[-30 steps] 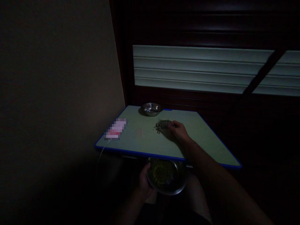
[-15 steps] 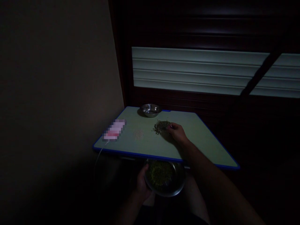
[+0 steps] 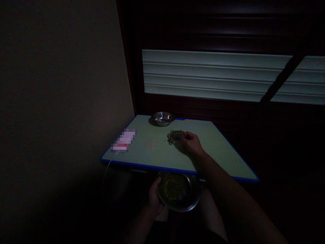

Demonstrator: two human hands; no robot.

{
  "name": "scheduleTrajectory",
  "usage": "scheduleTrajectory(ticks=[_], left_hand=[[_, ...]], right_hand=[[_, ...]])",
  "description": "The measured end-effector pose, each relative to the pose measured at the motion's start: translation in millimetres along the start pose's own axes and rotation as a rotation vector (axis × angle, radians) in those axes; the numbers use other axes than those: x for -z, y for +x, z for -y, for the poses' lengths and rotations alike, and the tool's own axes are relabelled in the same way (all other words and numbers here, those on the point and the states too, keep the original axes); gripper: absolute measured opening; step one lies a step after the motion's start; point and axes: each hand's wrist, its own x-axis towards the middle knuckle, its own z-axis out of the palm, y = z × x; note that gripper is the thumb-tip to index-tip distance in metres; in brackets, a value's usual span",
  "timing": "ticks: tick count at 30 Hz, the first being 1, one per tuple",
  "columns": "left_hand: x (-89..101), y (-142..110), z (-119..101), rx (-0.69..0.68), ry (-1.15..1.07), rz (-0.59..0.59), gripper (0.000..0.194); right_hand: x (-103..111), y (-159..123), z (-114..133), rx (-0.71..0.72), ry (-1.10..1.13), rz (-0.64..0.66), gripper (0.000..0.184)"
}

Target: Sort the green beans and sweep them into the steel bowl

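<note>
My left hand (image 3: 154, 198) grips the left rim of a metal bowl (image 3: 189, 207), which is held below the table's front edge. Small green grains or beans (image 3: 174, 187) lie in this bowl, mostly on its left side. On the table, my right hand (image 3: 190, 141) is at the right side of a loose pile of small dark greenish grains (image 3: 174, 135). Its fingers are pinched together, and in the dim light I cannot see what is between them. A faint scatter of tiny pale bits (image 3: 150, 145) lies left of the pile.
A second metal bowl (image 3: 163, 119) stands at the back of the pale table (image 3: 215, 159), which has a blue rim. A blurred-out pink phone-like object (image 3: 124, 140) with a white cable (image 3: 108, 167) lies at the left. A wall rises on the left, dark panelling behind.
The view has shifted very slightly. My right hand stays at the pile with its fingers pinched, and my left hand keeps its hold on the bowl.
</note>
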Motion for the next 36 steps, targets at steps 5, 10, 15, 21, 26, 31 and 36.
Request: scheduleTrajectory(ticks=[5, 10, 15, 21, 26, 31, 36], left_hand=[[-2.4, 0, 0, -0.032, -0.011, -0.048, 0.024], [-1.1, 0, 0, -0.021, -0.012, -0.033, 0.024], [-0.8, -1, -1, -0.016, -0.024, -0.01, 0.024], [-4.8, -4, -3, -0.019, 0.011, -0.033, 0.025], [-6.9, -5, -4, -0.013, 0.009, -0.034, 0.025], [-7.4, -6, -4, -0.019, 0.007, -0.046, 0.025], [-7.4, -6, -4, -0.024, 0.008, -0.041, 0.024]], right_hand=[[1, 2, -5, 0.016, -0.024, -0.004, 0.02], [2, 4, -8, 0.049, -0.065, 0.005, 0.016], [2, 2, -4, 0.046, -0.161, -0.071, 0.015], [5, 1, -4, 0.032, -0.318, -0.058, 0.011], [6, 1, -7, 0.037, -0.394, -0.041, 0.012], [5, 3, -11, 0.034, -0.369, -0.001, 0.014], [4, 2, -11, 0.049, -0.35, -0.003, 0.014]])
